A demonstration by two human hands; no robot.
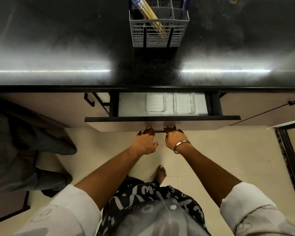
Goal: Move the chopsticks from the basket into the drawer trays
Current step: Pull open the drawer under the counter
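Both my hands were at the drawer (162, 123) front. Left hand (146, 141) had its fingers (147, 131) fairly straight, tips against the front panel, thumb out to the side. Right hand (173, 137), steel bangle (180, 146) on the wrist, had fingers curled onto the handle (160, 131). Drawer was part open, two white trays (170, 104) side by side inside. Chopsticks (147, 11) stood leaning in the grey basket (158, 31) on the black table (58, 48), well apart from the trays. Bare foot (161, 174) on the tiled floor (211, 150).
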